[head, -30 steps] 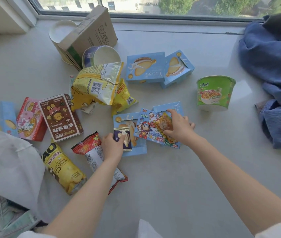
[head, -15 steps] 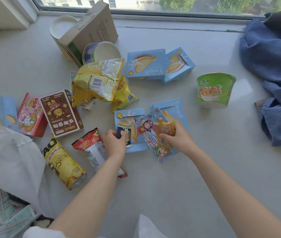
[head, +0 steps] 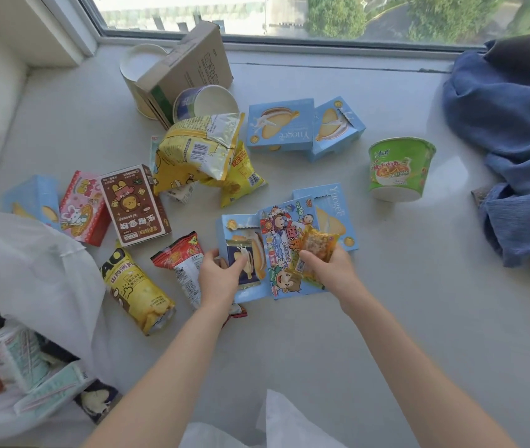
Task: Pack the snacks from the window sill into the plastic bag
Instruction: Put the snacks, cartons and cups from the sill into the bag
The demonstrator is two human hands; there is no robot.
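Note:
Snacks lie scattered on the grey window sill (head: pixel 386 318). My left hand (head: pixel 218 279) grips a light blue box (head: pixel 234 231) together with a small dark blue packet (head: pixel 245 263) lying on it. My right hand (head: pixel 331 273) pinches an orange snack packet (head: pixel 317 247) and a cartoon-printed packet (head: pixel 281 250) under it. Another blue box (head: pixel 338 208) lies beneath them. The white plastic bag (head: pixel 24 273) is open at the lower left with several packs inside.
A green noodle cup (head: pixel 399 169) stands to the right, blue cloth (head: pixel 515 140) beyond it. Two blue boxes (head: pixel 302 127), yellow bags (head: pixel 199 153), a brown box (head: pixel 134 205), a pink box (head: pixel 82 208), a yellow tube pack (head: pixel 134 289) and a red-white packet (head: pixel 182 266) lie around. A cardboard box (head: pixel 186 69) leans at the back.
Both hands have drawn toward me with their packets. The cartoon packet has turned from lying flat across to pointing lengthwise, and the left hand now also holds the blue box.

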